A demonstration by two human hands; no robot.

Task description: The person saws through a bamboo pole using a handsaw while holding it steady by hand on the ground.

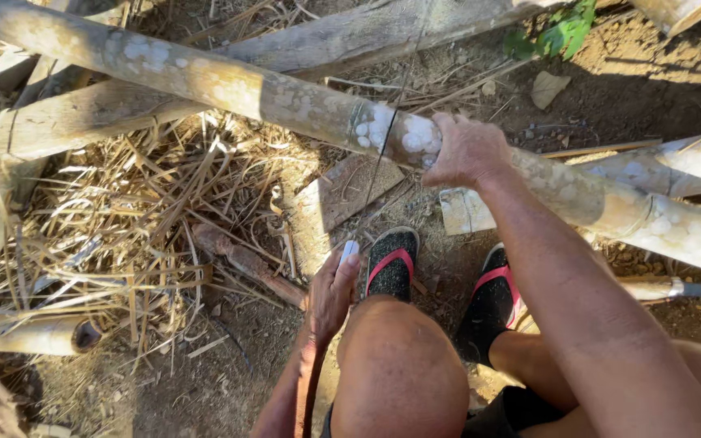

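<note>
Two hands in view, both yours. Your right hand [466,151] is clamped over the top of a long pale bamboo pole [229,85], which runs from 10 o'clock down to 3 o'clock, propped off the ground across other poles [66,122]. Grip sits just right of a whitish node ring, likely to steady the pole and stop it rolling. Your left hand [333,294] is low at 6 o'clock beside your knee [399,365], curled around a small pale object [350,250] that sticks out above the fingers; can't tell what it is. A thin dark line crosses the pole just left of your right hand; whether it is string or a crack, can't tell. Your feet in black sandals with pink straps [393,266] are planted on dirt under the pole. Dry straw litter [123,227] at 9 o'clock, a cut hollow bamboo stub [34,332] at 8 o'clock, green leaves [561,32] at 1 o'clock.
</note>
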